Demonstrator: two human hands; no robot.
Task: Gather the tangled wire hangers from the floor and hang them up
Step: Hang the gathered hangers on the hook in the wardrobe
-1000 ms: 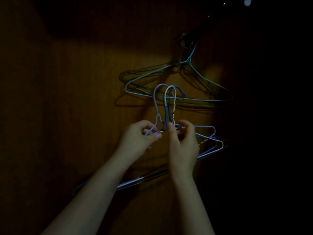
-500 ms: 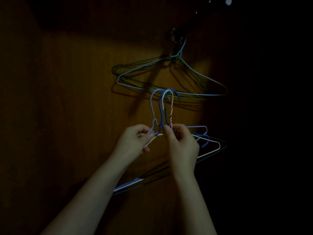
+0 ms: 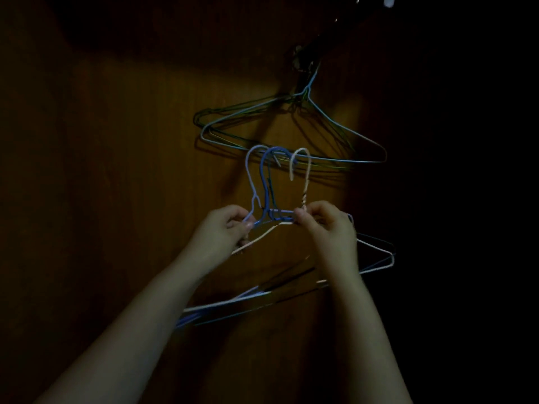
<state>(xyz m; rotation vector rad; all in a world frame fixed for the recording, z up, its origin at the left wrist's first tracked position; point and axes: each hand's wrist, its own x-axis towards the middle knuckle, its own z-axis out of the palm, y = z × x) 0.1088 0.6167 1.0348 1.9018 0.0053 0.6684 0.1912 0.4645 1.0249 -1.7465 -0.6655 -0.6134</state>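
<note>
- The thin pale wire hanger with a twisted neck [image 3: 304, 196] is judged light and springy. It is stiff enough to keep its triangle, yet it bends easily if forced.
- The bunch of blue wire hangers [image 3: 278, 212] overlaps it at the shoulders, so the wires probably snag on each other rather than slide free.
- Both sit in mid-air, below the blue and green wire hangers already hung [image 3: 305, 93] from a dark rail that is barely visible.
- The left hand [image 3: 224, 231] pinches the blue bunch just under its necks, fingers curled round the wire.
- The right hand [image 3: 329, 231] pinches the pale hanger at the base of its twist. That is the stiffest place to hold, and it leaves the hook free.
- The coating looks smooth, perhaps slippery.
- Behind is a brown wood-grain panel [image 3: 116, 185], dimly lit.
</note>
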